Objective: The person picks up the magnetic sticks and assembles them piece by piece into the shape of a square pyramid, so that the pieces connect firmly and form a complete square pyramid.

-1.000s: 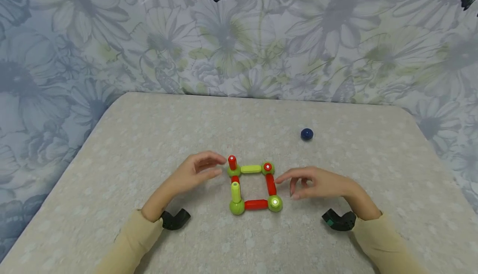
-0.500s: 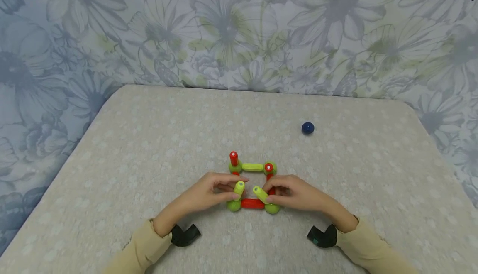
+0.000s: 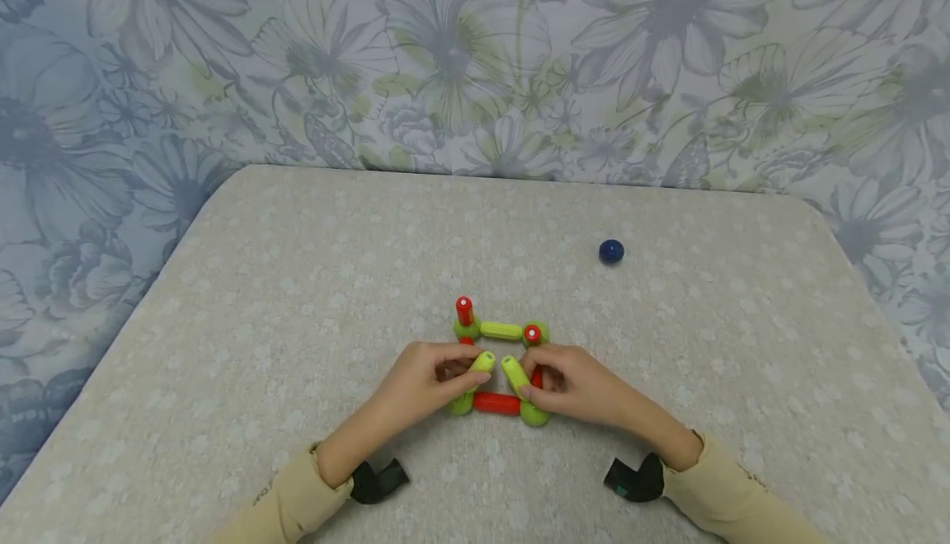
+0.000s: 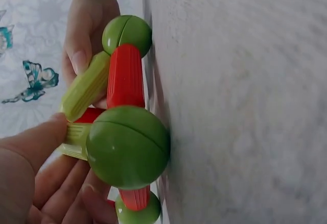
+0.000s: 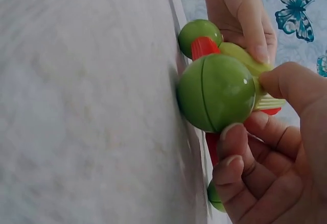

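Note:
A square frame of green balls joined by red and yellow-green rods lies on the table, with short rods standing up from its corners. My left hand [image 3: 425, 379] pinches the yellow-green rod [image 3: 484, 362] at the near left corner ball [image 4: 127, 146]. With thumb and fingers, my right hand [image 3: 575, 379] grips the other yellow-green rod [image 3: 514, 372], rising from the near right ball [image 5: 217, 92]. Both rods lean inward, their tops close together but apart. Between the near balls runs a red rod [image 3: 496, 404]. At the far corners stand a red rod [image 3: 464, 311] and another red rod [image 3: 532, 334].
A dark blue ball [image 3: 612, 251] lies at the back right of the table [image 3: 334, 264], which has a pale patterned cloth. Behind it hangs a floral backdrop [image 3: 475, 66]. Black camera mounts [image 3: 378, 480] sit at both wrists.
Both hands have come in from the sides of the frame and taken hold of the two near upright rods. The rods have tilted toward each other.

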A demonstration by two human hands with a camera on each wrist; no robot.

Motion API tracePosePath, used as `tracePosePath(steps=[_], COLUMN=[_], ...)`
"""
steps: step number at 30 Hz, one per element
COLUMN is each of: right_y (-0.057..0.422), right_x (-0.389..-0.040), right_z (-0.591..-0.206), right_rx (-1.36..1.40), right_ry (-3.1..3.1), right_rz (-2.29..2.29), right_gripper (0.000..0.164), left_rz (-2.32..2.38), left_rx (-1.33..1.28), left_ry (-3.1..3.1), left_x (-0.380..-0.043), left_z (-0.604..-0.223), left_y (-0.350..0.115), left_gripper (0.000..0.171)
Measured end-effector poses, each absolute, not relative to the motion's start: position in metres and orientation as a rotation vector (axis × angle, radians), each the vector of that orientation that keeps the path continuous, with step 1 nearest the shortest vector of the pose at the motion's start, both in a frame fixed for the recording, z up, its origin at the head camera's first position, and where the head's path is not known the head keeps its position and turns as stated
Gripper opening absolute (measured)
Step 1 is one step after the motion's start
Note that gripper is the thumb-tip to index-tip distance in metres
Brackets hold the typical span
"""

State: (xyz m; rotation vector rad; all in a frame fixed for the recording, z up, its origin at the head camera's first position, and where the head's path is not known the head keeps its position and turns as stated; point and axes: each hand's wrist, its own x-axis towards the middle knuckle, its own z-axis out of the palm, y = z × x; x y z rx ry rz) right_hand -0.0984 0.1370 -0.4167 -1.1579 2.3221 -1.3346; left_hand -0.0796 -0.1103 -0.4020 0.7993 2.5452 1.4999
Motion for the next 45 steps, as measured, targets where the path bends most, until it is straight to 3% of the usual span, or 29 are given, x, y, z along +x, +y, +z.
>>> tracePosePath(steps=[16,22,26,31,45], right_y=[0.134,0.148,0.152,0.139,0.121], right_x=[-0.093,-0.093,-0.102,-0.108,-0.117], right_z=[-0.416,-0.398,-0.392,-0.402,-0.407], right_rx=[-1.161,-1.139,-1.068,-1.053,-1.177], right_ry=[2.354,2.480,2.655,2.708,2.952], right_rz=[-1.328,-1.369,-1.407,-1.179,-0.718], right_gripper=[0.005,0.012,0.024,0.041,0.028], left_rz=[1.374,1.457,1.408,1.103,0.793], left_rx=[0.727,0.749,0.649,0.743,0.947], left_ry=[2.666,2.840,2.985,2.872,2.966], left_x=[-0.072,-0.076,-0.091,-0.106,-0.107], left_z=[-0.398,-0.389,-0.382,-0.390,-0.396], left_y=[-0.107,-0.122,-0.134,-0.128,-0.109], left_gripper=[0.025,0.027,0.047,0.069,0.038])
